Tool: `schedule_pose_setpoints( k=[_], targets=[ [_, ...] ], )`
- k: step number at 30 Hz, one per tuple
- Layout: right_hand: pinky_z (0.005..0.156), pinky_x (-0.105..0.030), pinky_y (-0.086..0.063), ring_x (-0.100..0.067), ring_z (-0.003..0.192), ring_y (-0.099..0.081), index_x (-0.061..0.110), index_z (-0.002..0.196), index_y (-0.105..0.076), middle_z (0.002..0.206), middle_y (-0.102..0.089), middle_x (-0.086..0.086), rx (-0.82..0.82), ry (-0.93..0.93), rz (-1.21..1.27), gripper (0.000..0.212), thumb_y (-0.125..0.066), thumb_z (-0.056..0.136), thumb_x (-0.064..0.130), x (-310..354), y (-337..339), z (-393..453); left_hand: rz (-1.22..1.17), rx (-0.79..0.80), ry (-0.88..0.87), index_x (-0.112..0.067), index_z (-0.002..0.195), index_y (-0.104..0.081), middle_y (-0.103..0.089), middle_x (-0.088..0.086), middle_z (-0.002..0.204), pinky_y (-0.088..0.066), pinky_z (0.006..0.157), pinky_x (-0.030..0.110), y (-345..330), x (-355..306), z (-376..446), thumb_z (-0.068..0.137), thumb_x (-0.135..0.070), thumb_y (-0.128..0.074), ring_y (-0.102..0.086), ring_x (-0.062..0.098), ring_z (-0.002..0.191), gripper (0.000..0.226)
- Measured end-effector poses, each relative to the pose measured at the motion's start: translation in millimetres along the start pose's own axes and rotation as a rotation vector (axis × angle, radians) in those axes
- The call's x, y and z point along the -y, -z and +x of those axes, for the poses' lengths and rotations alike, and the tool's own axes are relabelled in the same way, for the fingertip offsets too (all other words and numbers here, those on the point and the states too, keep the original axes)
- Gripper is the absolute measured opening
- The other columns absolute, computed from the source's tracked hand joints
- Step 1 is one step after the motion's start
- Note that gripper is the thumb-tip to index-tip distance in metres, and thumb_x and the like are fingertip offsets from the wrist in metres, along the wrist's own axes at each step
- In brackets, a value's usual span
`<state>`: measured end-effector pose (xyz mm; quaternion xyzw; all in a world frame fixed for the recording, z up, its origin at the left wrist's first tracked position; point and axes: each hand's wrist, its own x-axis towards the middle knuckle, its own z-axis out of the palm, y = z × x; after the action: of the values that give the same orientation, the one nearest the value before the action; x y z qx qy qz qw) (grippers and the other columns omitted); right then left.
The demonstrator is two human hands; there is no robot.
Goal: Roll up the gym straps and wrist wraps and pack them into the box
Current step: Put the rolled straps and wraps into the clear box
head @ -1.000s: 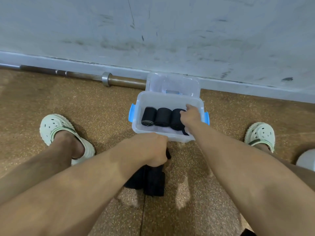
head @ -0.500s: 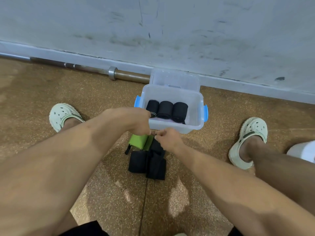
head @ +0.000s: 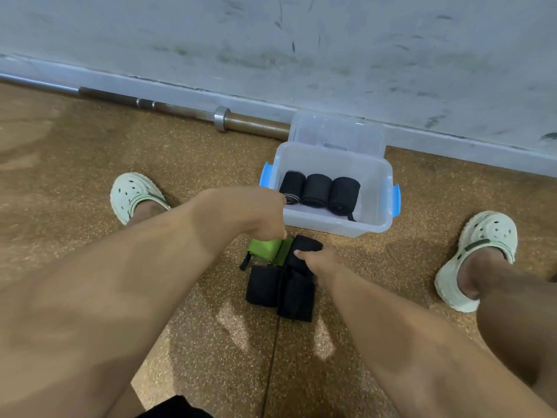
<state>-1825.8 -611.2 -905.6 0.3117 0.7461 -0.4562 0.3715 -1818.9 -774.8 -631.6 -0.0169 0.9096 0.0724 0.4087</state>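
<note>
The left hand (head: 256, 215) hides its own fingers and part of the green wrap (head: 265, 250). The barbell (head: 180, 111) runs behind the box (head: 373, 227).

The box (head: 373, 224) sits on the floor (head: 90, 152) just before the wall (head: 271, 40), its lid (head: 337, 131) standing up behind it. Three rolled wraps (head: 319, 191) lie side by side inside it, toward its left end. A barbell (head: 180, 111) runs along the wall's foot to the left of the box. Just in front of the box lies a pile of straps (head: 280, 292). The left hand (head: 259, 212) is over the pile's far-left part, the right hand (head: 316, 260) on its right part, seemingly touching it. One shoe (head: 132, 191) lies to the left of the box, another shoe (head: 479, 251) to its right.
</note>
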Motion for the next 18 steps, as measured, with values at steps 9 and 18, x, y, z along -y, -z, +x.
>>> schedule_pose_setpoints(
  k=[9,18],
  targets=[
    [0.094,-0.040,-0.053,-0.037,0.120,-0.061,0.000,0.141,-0.049,0.135,-0.061,-0.015,-0.113,0.005,-0.008,0.085,-0.092,0.073,0.025,11,-8,-19,-0.037,0.048,0.000,-0.017,0.151,-0.038,-0.053,0.007,0.146,-0.044,0.107,0.042,-5,8,7,0.101,-0.042,-0.057,-0.053,0.028,0.130,0.059],
    [0.094,-0.037,-0.054,-0.016,0.108,-0.062,0.032,0.115,-0.049,0.113,-0.064,0.009,-0.131,0.615,-0.239,0.063,-0.091,0.069,0.028,4,18,-58,-0.056,0.019,-0.030,-0.016,0.155,-0.034,-0.052,0.007,0.147,-0.043,0.103,0.038,6,2,6,0.102,-0.040,-0.056,-0.053,0.029,0.130,0.062]
  ],
)
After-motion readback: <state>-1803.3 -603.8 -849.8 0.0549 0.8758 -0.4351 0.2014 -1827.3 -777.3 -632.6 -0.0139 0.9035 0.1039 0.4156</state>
